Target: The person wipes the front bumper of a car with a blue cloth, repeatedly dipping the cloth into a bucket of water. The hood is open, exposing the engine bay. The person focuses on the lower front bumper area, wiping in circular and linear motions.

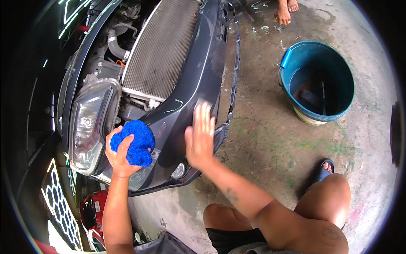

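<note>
My left hand (120, 150) grips a bunched blue cloth (133, 139) beside the headlight (86, 129) of a car with its radiator (158, 48) exposed. On the dark grey front bumper (207, 51), my right hand (198, 137) is pressed with fingers straight over a small grey flat pad, mostly hidden under them. A fog lamp (179, 170) sits low in the bumper, below that hand.
A teal bucket (338, 76) with dark liquid stands right of the bumper on stained concrete (270, 152). Another person's hand (283, 15) and bare foot are at the top. My sandaled foot (325, 169) is at lower right. A red object (97, 203) lies lower left.
</note>
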A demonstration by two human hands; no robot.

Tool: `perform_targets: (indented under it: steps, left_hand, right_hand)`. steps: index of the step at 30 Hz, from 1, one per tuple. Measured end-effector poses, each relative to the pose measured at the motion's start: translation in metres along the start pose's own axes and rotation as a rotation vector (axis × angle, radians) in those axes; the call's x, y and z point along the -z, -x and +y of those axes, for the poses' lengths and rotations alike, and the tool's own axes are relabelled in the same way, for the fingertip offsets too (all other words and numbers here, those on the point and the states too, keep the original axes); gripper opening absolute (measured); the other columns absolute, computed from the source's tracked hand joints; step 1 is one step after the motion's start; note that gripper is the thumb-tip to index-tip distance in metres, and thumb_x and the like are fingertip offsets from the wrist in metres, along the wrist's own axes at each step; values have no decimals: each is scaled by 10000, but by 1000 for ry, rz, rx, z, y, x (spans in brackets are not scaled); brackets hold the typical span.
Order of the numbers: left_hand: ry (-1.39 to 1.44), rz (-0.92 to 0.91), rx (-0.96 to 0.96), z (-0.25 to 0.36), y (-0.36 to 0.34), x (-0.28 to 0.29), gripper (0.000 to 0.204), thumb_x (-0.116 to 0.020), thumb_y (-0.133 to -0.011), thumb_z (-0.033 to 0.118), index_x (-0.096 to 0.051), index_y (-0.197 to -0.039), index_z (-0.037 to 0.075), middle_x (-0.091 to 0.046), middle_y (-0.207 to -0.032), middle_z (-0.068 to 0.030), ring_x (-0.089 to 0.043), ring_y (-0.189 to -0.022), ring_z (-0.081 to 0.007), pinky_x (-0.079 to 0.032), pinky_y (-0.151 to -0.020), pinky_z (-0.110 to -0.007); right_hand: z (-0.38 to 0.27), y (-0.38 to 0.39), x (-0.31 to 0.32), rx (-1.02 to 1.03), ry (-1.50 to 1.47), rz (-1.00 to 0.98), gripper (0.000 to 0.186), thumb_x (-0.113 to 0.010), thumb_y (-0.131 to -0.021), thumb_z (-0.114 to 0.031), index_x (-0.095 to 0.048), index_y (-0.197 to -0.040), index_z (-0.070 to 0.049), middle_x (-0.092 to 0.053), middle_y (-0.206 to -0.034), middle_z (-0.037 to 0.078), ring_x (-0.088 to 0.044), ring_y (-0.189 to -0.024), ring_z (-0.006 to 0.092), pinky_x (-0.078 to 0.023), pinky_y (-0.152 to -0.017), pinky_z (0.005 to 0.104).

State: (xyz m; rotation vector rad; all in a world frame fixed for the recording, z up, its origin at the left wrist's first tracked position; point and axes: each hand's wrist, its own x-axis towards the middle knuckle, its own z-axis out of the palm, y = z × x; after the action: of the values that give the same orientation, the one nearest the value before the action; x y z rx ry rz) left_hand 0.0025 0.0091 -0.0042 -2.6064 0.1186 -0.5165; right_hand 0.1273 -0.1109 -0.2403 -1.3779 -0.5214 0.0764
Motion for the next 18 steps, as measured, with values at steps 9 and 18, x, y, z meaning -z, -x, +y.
perform_targets:
  steps: [9, 18]
  left_hand:
    - [-13, 16, -5, -2, -3, -1, 798, -1021, -624, 275, -708, -1353, 190, -674, -1418, -266, -690, -1254, -500, -601, -1046, -593]
    - [1, 6, 27, -2, 4, 4, 767, -1025, -623, 279, -726, -1324, 189, -676, -1415, -287, -685, -1273, -499, -594, -1060, -587]
  right_hand:
    - [-13, 8, 7, -82, -50, -154, 773, -448, -1209, -319, -132, -1818, 38, -79, -1885, 338, -48, -1762, 502, -67, -1373, 715]
    - [-5, -48, 21, -35, -64, -60, 781, -382, -1233, -416, -147, -1805, 60, -114, -1887, 319, -73, -1766, 476, -89, -1383, 682]
